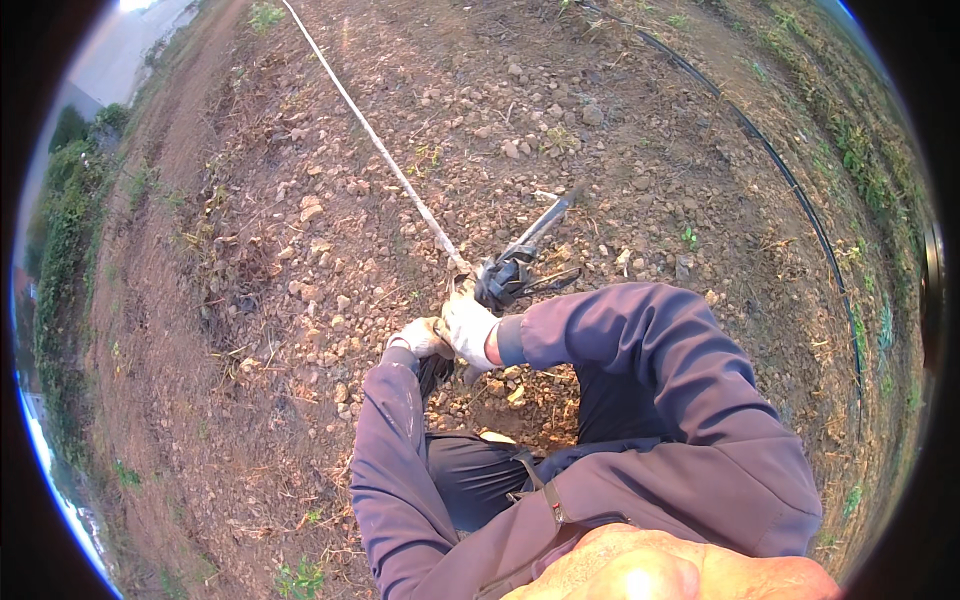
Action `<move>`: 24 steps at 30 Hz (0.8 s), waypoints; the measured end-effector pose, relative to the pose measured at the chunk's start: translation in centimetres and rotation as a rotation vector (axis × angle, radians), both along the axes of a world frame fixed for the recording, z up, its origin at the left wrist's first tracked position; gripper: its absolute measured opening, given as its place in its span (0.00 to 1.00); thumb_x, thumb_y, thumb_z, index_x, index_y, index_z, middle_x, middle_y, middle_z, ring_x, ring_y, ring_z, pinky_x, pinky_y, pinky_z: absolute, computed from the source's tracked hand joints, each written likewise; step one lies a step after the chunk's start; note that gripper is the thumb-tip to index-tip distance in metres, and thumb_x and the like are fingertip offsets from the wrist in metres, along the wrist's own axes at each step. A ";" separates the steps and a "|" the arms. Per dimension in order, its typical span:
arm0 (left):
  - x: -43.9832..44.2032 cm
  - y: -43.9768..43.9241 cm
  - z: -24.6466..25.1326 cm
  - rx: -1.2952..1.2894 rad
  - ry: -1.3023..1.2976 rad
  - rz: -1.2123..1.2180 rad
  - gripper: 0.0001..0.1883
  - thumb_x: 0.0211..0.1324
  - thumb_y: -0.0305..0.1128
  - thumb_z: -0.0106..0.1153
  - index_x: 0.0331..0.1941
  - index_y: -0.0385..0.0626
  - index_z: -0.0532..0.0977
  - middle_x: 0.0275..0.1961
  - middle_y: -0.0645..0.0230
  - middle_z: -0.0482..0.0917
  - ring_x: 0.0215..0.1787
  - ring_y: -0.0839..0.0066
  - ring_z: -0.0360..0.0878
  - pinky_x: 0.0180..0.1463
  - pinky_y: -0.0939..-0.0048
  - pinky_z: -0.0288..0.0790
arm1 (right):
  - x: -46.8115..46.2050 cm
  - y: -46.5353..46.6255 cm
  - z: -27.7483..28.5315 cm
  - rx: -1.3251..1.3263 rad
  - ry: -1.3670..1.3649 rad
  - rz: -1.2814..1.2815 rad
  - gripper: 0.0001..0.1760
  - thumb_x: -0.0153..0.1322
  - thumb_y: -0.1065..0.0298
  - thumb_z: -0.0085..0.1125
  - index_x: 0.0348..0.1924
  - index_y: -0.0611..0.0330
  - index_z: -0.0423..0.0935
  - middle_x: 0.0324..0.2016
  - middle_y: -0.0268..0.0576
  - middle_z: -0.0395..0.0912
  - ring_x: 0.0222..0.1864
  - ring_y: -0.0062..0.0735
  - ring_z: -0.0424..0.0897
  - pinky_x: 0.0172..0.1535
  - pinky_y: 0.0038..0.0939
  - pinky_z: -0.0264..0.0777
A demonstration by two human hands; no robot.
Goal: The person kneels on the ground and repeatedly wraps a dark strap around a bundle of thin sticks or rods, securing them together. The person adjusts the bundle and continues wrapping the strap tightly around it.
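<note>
My right hand [469,330], in a pale work glove, grips a bundle of dark plastic strips [504,279] where it meets the lower end of a long whitish hose or cord [375,140]. The pale line runs from the hands to the top left over the soil. Against it, lower left, my gloved left hand [424,337] is closed on a dark strip of the same kind, which hangs below. A flattened dark strip [544,221] sticks out from the bundle to the upper right. The fingers are partly hidden by the gloves and the bundle.
Stony, cloddy soil [330,300] with dry plant bits lies all round. A black irrigation hose [780,165] curves along the right side. Green plants [862,165] grow beyond it, and bushes [64,262] stand at the far left. My bent knees are close below the hands.
</note>
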State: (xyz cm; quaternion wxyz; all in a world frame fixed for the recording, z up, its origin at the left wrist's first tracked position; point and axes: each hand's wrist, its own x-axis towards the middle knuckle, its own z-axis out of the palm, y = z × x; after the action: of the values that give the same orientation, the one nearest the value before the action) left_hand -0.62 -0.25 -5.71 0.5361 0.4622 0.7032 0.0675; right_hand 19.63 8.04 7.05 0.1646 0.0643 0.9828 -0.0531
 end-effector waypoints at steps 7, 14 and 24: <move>-1.2 -0.3 -2.1 -0.009 0.123 -0.081 0.33 0.41 0.36 0.90 0.57 0.44 0.89 0.55 0.64 0.95 0.56 0.69 0.90 0.67 0.60 0.79 | -0.2 1.4 -5.1 0.145 0.381 0.039 0.19 0.75 0.55 0.63 0.53 0.55 0.88 0.48 0.48 0.87 0.56 0.56 0.85 0.56 0.66 0.78; 0.7 0.8 1.6 -0.018 -0.005 -0.017 0.33 0.41 0.35 0.90 0.55 0.42 0.86 0.50 0.68 0.93 0.51 0.71 0.89 0.63 0.63 0.80 | -2.7 5.4 -5.0 0.061 -0.007 0.071 0.24 0.56 0.52 0.84 0.45 0.47 0.97 0.42 0.42 0.96 0.48 0.45 0.95 0.52 0.46 0.87; 6.4 1.1 5.3 0.339 0.780 -0.273 0.50 0.39 0.56 0.88 0.68 0.50 0.79 0.55 0.56 0.90 0.59 0.55 0.90 0.77 0.50 0.73 | -3.2 8.9 -1.9 -0.054 -0.286 0.046 0.25 0.66 0.52 0.78 0.53 0.53 0.95 0.47 0.38 0.95 0.50 0.42 0.93 0.48 0.51 0.89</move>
State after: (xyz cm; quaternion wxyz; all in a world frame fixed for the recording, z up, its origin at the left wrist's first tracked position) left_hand 5.75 0.82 -0.38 0.1515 0.6230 0.7643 -0.0691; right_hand 16.38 16.99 5.13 0.3057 0.0444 0.9488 -0.0659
